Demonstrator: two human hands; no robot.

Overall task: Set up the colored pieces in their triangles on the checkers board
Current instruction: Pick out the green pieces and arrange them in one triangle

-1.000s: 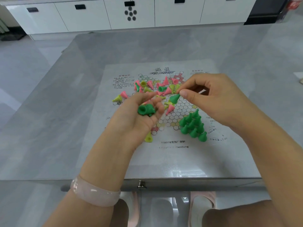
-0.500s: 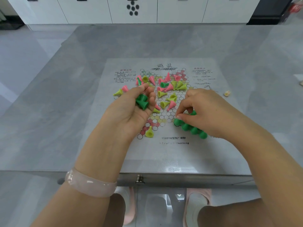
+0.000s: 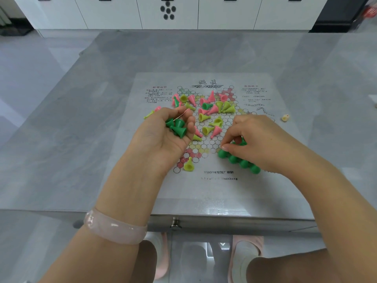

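Note:
A paper checkers board [image 3: 204,186] lies flat on the grey table. My left hand [image 3: 163,139] is cupped palm-up over the board's left side and holds a few dark green cone pieces [image 3: 177,127]. My right hand [image 3: 259,144] pinches a green piece down among the green pieces standing in the near-right triangle [image 3: 238,160]; the hand hides part of that group. Loose pink, yellow and green pieces [image 3: 212,111] lie scattered over the board's middle and far part. One yellow piece [image 3: 188,165] stands in the near-left triangle.
A small die-like cube [image 3: 285,118] lies on the board's right margin. Two pieces [image 3: 152,112] lie just off the board's left side. The table's front edge [image 3: 175,218] is close to me, with my knees and slippers below. White cabinets [image 3: 169,11] stand behind.
My right hand carried a green piece from mid-board down to the near-right green triangle and now presses it there. My left hand stayed cupped with its green pieces.

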